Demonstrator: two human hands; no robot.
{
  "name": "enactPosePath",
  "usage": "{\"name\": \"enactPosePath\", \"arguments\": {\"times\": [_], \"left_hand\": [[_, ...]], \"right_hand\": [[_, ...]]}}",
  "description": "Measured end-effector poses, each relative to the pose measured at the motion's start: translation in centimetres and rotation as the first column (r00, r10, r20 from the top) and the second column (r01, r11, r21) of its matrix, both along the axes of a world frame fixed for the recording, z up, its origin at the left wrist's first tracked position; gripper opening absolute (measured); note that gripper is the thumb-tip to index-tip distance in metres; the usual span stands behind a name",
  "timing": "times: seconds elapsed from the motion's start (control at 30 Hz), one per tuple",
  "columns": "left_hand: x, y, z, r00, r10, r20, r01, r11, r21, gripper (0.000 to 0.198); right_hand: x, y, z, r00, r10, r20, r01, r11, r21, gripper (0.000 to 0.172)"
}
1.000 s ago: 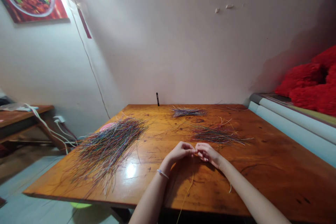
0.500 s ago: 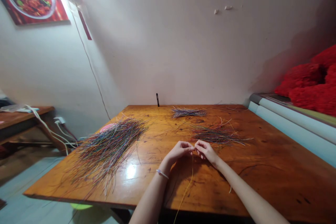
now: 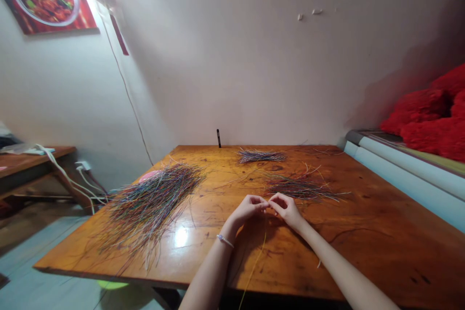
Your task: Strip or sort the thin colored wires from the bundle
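My left hand (image 3: 250, 207) pinches the upper end of a thin yellow wire (image 3: 258, 257), which hangs down past the table's front edge. Fingertip to fingertip with it, my right hand (image 3: 285, 207) is also closed in a pinch at the wire's end; the exact grip there is too small to make out. Just beyond my hands lies a loose bundle of mixed-colour wires (image 3: 301, 187). A much bigger heap of coloured wires (image 3: 156, 203) spreads over the left side. Farther back sits a small bundle of pale purplish wires (image 3: 262, 156).
The wooden table (image 3: 363, 252) meets the wall at the back. A black marker (image 3: 218, 138) stands upright near the back edge. Something pink (image 3: 148, 176) shows behind the large heap. White rolls (image 3: 399, 174) and red fluffy material (image 3: 428, 116) lie along the right side.
The fingers of my right hand have shifted slightly and curl differently against the left fingertips. The hanging yellow wire has swung a little left. The bundles have not moved.
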State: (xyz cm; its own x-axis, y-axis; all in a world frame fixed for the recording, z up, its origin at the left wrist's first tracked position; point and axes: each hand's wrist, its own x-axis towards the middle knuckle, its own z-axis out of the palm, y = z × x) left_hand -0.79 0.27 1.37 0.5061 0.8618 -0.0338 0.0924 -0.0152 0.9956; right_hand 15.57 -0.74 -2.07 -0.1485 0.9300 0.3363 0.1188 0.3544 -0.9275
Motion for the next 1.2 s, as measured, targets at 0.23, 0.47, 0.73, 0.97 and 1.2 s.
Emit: {"name": "enactPosePath", "arguments": {"times": [0.23, 0.47, 0.73, 0.97, 1.2], "left_hand": [[0.23, 0.14, -0.34, 1.0, -0.001, -0.025, 0.001, 1.0, 0.031, 0.043], [0.1, 0.05, -0.09, 0.995, -0.034, -0.097, 0.037, 0.999, 0.033, 0.045], [-0.17, 0.19, -0.27, 0.997, -0.057, -0.06, 0.058, 0.998, 0.014, 0.043], [0.05, -0.25, 0.27, 0.995, -0.021, -0.095, 0.021, 1.0, -0.004, 0.051], [0.03, -0.14, 0.07, 0.991, -0.031, -0.128, 0.034, 0.999, 0.014, 0.049]], "right_hand": [[-0.11, 0.08, -0.22, 1.0, -0.01, -0.024, 0.009, 0.999, -0.045, 0.034], [-0.09, 0.16, -0.14, 0.998, -0.029, -0.049, 0.028, 0.999, -0.028, 0.031], [0.11, 0.42, -0.19, 0.997, -0.071, -0.034, 0.072, 0.997, 0.008, 0.029], [0.2, 0.8, -0.81, 0.995, -0.096, 0.002, 0.096, 0.995, 0.01, 0.032], [0.18, 0.76, -0.72, 0.996, -0.082, -0.017, 0.082, 0.997, -0.014, 0.034]]}}
